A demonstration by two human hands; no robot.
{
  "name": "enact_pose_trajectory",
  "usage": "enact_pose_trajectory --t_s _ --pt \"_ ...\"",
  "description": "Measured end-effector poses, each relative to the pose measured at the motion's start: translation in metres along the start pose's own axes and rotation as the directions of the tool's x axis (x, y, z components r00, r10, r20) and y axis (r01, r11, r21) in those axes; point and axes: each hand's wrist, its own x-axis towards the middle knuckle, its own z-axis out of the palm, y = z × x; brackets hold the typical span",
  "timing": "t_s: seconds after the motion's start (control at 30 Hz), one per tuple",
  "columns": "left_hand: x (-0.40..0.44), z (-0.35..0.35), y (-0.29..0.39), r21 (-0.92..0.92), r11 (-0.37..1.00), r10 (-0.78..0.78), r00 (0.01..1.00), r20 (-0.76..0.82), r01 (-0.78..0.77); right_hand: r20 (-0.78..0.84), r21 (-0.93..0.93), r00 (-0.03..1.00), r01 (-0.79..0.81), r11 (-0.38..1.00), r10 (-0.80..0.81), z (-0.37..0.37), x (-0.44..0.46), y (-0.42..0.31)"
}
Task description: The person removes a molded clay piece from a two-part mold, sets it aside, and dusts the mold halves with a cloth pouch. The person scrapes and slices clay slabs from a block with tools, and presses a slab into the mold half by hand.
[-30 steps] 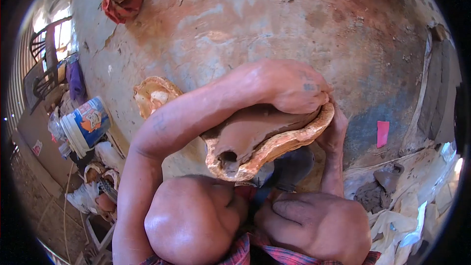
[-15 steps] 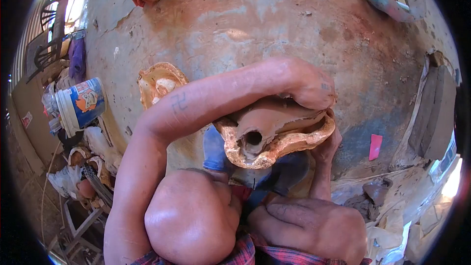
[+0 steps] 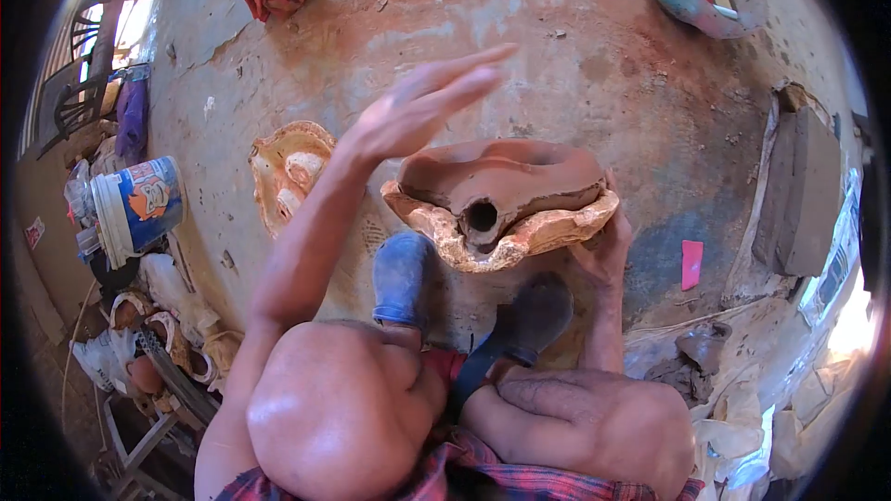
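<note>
Brown clay (image 3: 534, 176) sits in the mould (image 3: 557, 230), just ahead of the shoes (image 3: 401, 274); I note a round hole (image 3: 482, 215) facing the wearer. Right hand (image 3: 605, 246) grips the mould's right side, fingertips hidden from me. Left hand (image 3: 418, 111) is empty, fingers outstretched, blurred. Progress, my judgement: clay seated, hole formed; upper face uncovered, edge uneven. Second mould (image 3: 266, 172) lies apart, left, on the floor (image 3: 445, 0).

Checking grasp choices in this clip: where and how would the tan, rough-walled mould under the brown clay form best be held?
Probably by the left outer wall of the mould, coming from the left and slightly below: its edge juts out there, while the right hand holds the right end. The clay form bulges above the rim and could be marked.
</note>
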Motion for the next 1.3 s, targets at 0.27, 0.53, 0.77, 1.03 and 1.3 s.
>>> enact_pose_trajectory --t_s 0.27,0.53,0.77,1.03,1.3 --pt "-0.119 0.043 -0.102 -0.162 0.975 -0.207 0.886 -0.414 0.152 -0.015 0.087 0.994 -0.104 0.991 0.106 0.009 -0.007 0.004" --pt "-0.177 0.09 -0.109 -0.37 0.924 -0.214 0.931 -0.296 0.095 -0.001 0.119 0.996 -0.094 0.989 0.095 -0.003 -0.053 0.005" --pt "-0.19 0.11 -0.093 0.019 0.947 0.315 0.94 0.129 -0.32 -0.018 0.216 0.99 -0.132 0.968 0.139 -0.034 -0.086 -0.008" --pt "-0.125 0.158 0.015 0.311 0.753 0.439 0.795 0.419 -0.579 -0.299 0.466 0.895 -0.165 0.869 0.33 -0.048 -0.116 -0.077" --pt "-0.086 0.264 0.041 0.005 0.757 0.517 0.604 0.606 -0.653 -0.622 0.248 0.71 -0.221 0.943 0.33 -0.104 -0.136 -0.133"
